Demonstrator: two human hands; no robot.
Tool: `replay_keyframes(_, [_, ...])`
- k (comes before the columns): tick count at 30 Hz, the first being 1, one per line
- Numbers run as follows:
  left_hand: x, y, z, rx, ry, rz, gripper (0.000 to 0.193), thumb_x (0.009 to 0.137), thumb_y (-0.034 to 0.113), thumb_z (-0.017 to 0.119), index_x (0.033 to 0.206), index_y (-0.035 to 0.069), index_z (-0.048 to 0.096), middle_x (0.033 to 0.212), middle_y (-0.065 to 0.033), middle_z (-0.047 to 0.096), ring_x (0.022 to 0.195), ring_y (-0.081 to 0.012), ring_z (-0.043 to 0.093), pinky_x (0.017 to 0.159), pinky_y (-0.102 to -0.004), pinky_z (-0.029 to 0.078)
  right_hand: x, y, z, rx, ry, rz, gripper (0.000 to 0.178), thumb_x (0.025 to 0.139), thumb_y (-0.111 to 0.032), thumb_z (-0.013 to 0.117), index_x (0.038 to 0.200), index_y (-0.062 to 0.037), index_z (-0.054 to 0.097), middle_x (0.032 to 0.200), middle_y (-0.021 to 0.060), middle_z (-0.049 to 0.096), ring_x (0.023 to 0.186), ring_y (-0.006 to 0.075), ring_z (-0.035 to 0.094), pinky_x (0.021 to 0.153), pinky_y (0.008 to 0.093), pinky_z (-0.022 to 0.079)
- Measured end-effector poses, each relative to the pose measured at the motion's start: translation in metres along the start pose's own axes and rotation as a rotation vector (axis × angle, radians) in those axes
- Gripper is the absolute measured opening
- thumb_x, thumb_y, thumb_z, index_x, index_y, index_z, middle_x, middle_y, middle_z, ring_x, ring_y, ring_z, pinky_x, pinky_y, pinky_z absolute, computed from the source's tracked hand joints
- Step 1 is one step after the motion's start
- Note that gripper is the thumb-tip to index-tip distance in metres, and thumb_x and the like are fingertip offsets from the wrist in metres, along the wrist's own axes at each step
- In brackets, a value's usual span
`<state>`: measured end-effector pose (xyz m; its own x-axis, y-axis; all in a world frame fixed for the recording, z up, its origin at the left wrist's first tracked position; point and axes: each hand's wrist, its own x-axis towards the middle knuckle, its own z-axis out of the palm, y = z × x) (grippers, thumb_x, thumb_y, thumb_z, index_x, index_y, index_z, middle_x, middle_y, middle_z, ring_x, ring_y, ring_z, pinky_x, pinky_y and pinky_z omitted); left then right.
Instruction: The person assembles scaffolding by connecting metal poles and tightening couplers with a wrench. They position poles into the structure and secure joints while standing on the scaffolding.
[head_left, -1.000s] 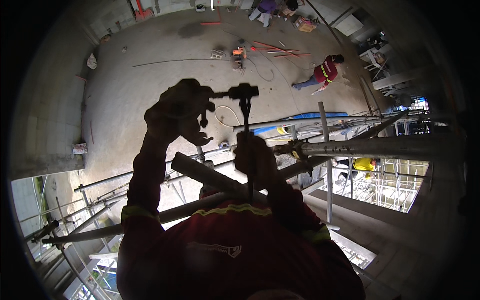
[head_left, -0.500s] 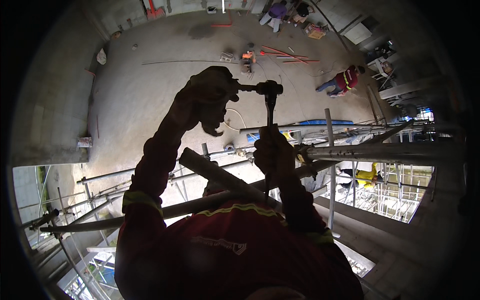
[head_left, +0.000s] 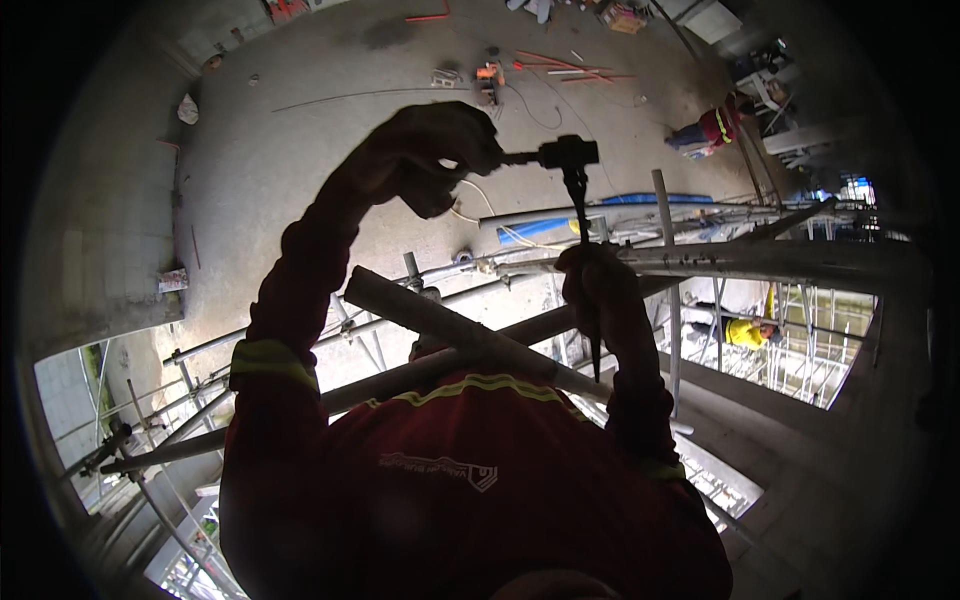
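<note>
In silhouette, my left hand is raised above the scaffold with its fingers closed around a short thin rod. The rod's other end meets the head of a ratchet wrench. My right hand grips the wrench's handle lower down, its tapered tail showing below the fist. Backlight hides the finger details and the far end of the rod. Beneath my hands, a scaffold tube slants across a longer tube in front of my chest.
A thick tube runs right beside my right hand, and an upright tube stands nearby. Far below, the concrete floor holds orange rods. One co-worker in red is at the right, another in yellow beyond the scaffold.
Both hands and the wrench have shifted right, and the wrench head sits slightly higher. The handle leans more, its tail swung right. The floor view has shifted upward; the co-worker in red is farther right.
</note>
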<state>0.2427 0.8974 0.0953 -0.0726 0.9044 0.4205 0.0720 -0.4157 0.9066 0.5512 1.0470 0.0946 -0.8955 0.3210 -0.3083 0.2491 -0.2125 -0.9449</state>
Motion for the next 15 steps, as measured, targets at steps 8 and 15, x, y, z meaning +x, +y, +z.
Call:
replay_keyframes(8, [-0.027,-0.085,-0.01,-0.3,-0.083,-0.397,0.053,0.08,0.022,0.076,0.122,-0.006,0.06,0.117,-0.0151,0.065,0.096,-0.0214,0.066,0.081,-0.0367,0.058,-0.039,0.116,-0.021,-0.771,0.263,-0.235,0.016,0.09,-0.01,0.055,0.076,-0.0024,0.057,0.061,0.0077,0.049,0.055,0.024,0.054,0.053,0.0341,0.041])
replay_keyframes(15, [-0.049,-0.181,0.056,-0.535,-0.262,-0.134,0.056,0.088,0.033,0.066,0.126,-0.008,0.059,0.127,-0.0218,0.061,0.114,-0.0285,0.063,0.095,-0.0404,0.053,-0.083,0.159,-0.032,-0.688,0.324,-0.103,0.019,0.09,-0.014,0.052,0.074,-0.0035,0.056,0.066,0.0101,0.055,0.058,0.0237,0.059,0.054,0.0354,0.043])
